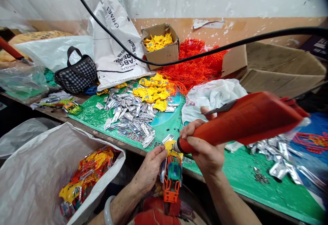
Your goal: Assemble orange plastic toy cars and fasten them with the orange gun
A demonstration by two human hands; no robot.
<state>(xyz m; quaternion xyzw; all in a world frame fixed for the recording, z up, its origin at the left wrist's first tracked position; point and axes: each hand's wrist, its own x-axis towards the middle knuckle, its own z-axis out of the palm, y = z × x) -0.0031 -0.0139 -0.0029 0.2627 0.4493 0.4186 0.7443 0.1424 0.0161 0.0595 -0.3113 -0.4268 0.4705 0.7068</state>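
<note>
Forearms [125,197] converge; left hand [150,168] pinches toy [173,175]; right hand [208,155] apparently encircles red tool [242,122].

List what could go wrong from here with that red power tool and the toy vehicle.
1. The tip of the long, red power tool in the right hand could slip and catch the left hand, whose fingertips are close beside it.
2. The yellow, orange and green plastic toy vehicle is held off the green-covered bench, so it might twist in the left hand's grip.
3. The small, loose, grey metal pieces could be knocked off the bench.
</note>
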